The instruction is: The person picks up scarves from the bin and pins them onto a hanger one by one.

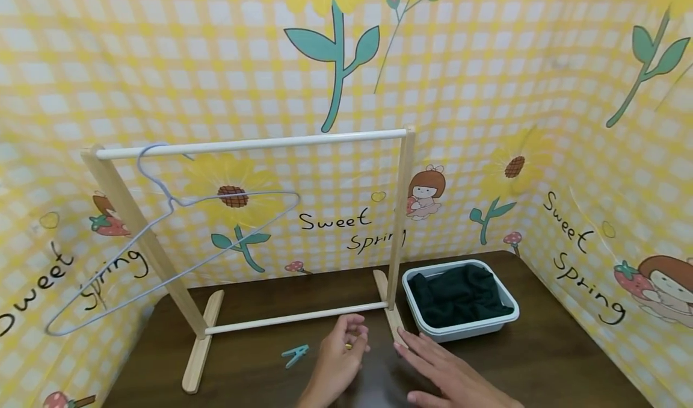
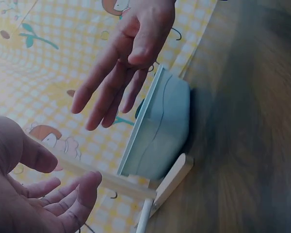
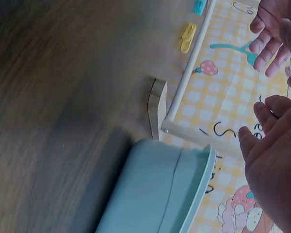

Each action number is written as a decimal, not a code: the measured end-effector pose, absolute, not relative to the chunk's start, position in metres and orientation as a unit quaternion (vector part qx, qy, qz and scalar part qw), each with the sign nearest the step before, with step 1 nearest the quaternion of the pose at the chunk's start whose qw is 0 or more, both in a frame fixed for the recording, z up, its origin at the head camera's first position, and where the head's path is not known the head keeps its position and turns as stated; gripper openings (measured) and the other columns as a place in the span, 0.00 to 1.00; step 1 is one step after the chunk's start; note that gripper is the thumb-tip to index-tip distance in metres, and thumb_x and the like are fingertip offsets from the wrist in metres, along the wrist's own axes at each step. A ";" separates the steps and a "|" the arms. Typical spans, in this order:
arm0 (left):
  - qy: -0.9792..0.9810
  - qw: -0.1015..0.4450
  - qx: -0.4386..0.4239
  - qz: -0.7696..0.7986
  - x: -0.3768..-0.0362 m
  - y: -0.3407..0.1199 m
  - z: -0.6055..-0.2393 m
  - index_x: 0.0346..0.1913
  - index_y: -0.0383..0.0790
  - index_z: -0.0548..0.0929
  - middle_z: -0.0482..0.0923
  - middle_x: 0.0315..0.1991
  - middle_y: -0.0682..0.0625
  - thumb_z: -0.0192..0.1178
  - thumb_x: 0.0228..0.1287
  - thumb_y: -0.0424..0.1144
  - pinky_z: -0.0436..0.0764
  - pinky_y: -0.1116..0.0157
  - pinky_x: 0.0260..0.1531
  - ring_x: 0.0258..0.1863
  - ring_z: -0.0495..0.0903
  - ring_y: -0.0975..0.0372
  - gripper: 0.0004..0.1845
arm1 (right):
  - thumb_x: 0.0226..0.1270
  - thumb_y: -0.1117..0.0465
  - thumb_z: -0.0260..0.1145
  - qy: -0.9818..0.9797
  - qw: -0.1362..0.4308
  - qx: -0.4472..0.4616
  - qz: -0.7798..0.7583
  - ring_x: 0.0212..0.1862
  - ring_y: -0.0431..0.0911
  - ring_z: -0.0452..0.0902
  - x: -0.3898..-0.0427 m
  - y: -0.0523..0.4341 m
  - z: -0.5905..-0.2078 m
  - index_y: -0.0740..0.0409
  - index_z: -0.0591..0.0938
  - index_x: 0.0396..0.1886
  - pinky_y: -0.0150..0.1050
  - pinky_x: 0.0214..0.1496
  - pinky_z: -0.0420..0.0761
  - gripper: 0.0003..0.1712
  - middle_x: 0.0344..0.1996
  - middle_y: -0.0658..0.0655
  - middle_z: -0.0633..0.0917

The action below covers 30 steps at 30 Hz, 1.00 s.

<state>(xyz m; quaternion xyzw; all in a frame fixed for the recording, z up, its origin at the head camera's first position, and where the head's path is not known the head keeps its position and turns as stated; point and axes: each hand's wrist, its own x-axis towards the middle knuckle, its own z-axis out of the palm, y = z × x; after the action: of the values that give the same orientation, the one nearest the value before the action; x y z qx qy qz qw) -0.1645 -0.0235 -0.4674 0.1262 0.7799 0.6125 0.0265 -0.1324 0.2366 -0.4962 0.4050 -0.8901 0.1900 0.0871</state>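
Note:
My left hand [image 1: 338, 357] hovers over the front of the table with its fingers loosely bent and nothing in them. Just behind it a yellow clothespin [image 3: 187, 38] lies on the table, mostly hidden by the fingers in the head view. To the left lies a turquoise clothespin [image 1: 295, 354]. My right hand [image 1: 441, 369], fingers spread and empty, is in front of a pale plastic basin [image 1: 471, 334]. Inside the basin is a crumpled dark green cloth [image 1: 460, 293].
A wooden rack [image 1: 397, 227] with white rods stands behind the hands. From its top rod [image 1: 303, 140] a light purple hanger [image 1: 172, 202] hangs bare near the left post. Yellow checked fabric [image 1: 227, 65] walls in the brown table [image 1: 373, 390] at the back and sides.

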 end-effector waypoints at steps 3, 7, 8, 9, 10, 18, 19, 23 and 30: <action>0.774 0.030 0.125 0.619 -0.165 -0.018 -0.469 0.58 0.36 0.75 0.80 0.48 0.44 0.57 0.73 0.35 0.83 0.68 0.25 0.37 0.84 0.58 0.15 | 0.75 0.43 0.62 -0.895 0.107 0.392 0.184 0.82 0.41 0.50 -0.132 0.240 -0.495 0.46 0.57 0.82 0.20 0.79 0.37 0.42 0.82 0.52 0.56; 0.768 0.030 0.116 0.629 -0.167 -0.010 -0.468 0.57 0.35 0.77 0.82 0.47 0.44 0.57 0.73 0.34 0.83 0.69 0.25 0.36 0.84 0.59 0.14 | 0.73 0.44 0.65 -0.899 0.130 0.375 0.186 0.81 0.45 0.54 -0.132 0.244 -0.494 0.47 0.57 0.82 0.20 0.79 0.40 0.44 0.81 0.51 0.57; 0.766 0.027 0.113 0.632 -0.169 -0.007 -0.468 0.57 0.35 0.78 0.83 0.46 0.44 0.57 0.73 0.33 0.83 0.69 0.26 0.36 0.84 0.59 0.13 | 0.73 0.44 0.65 -0.900 0.133 0.369 0.187 0.80 0.46 0.55 -0.132 0.245 -0.494 0.46 0.57 0.82 0.20 0.79 0.40 0.45 0.81 0.50 0.57; 0.766 0.022 0.110 0.633 -0.170 -0.005 -0.468 0.56 0.35 0.79 0.84 0.46 0.44 0.58 0.72 0.33 0.84 0.69 0.26 0.35 0.85 0.59 0.13 | 0.73 0.44 0.65 -0.903 0.136 0.362 0.188 0.80 0.47 0.57 -0.131 0.246 -0.494 0.45 0.57 0.82 0.20 0.79 0.40 0.44 0.81 0.50 0.58; 0.765 0.017 0.106 0.635 -0.172 -0.003 -0.468 0.55 0.35 0.80 0.84 0.46 0.44 0.58 0.72 0.32 0.84 0.70 0.26 0.35 0.85 0.59 0.13 | 0.73 0.45 0.65 -0.904 0.143 0.358 0.184 0.79 0.48 0.58 -0.132 0.247 -0.494 0.45 0.57 0.82 0.20 0.79 0.41 0.44 0.81 0.50 0.59; 0.761 -0.021 0.114 0.639 -0.182 0.016 -0.472 0.52 0.36 0.81 0.85 0.44 0.44 0.57 0.71 0.29 0.82 0.72 0.27 0.32 0.85 0.62 0.10 | 0.72 0.48 0.67 -0.905 0.183 0.334 0.191 0.80 0.41 0.56 -0.134 0.257 -0.494 0.48 0.62 0.80 0.22 0.80 0.43 0.41 0.78 0.56 0.66; 0.760 -0.027 0.115 0.639 -0.182 0.018 -0.472 0.51 0.36 0.82 0.85 0.43 0.45 0.57 0.71 0.29 0.82 0.72 0.27 0.32 0.85 0.61 0.10 | 0.71 0.49 0.68 -0.901 0.190 0.337 0.194 0.80 0.42 0.57 -0.135 0.258 -0.494 0.50 0.63 0.79 0.23 0.80 0.43 0.41 0.77 0.57 0.66; 0.759 -0.043 0.108 0.640 -0.183 0.026 -0.476 0.49 0.36 0.83 0.85 0.41 0.47 0.58 0.70 0.29 0.80 0.74 0.30 0.32 0.86 0.59 0.09 | 0.69 0.53 0.70 -0.895 0.210 0.334 0.206 0.78 0.45 0.62 -0.137 0.261 -0.494 0.53 0.67 0.78 0.23 0.80 0.46 0.40 0.77 0.57 0.67; 0.775 -0.066 0.108 0.619 -0.185 0.036 -0.484 0.48 0.39 0.84 0.86 0.38 0.48 0.59 0.68 0.29 0.79 0.74 0.35 0.33 0.84 0.63 0.09 | 0.67 0.55 0.72 -0.897 0.232 0.303 0.221 0.76 0.41 0.64 -0.138 0.263 -0.492 0.53 0.67 0.77 0.21 0.79 0.49 0.41 0.75 0.55 0.70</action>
<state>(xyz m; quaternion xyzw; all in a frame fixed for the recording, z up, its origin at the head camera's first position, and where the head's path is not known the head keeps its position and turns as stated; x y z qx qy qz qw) -0.1850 0.0362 -0.4836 0.1076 0.7754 0.6187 -0.0663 -0.1377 0.2632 -0.4921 0.3032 -0.8974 0.2215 0.2317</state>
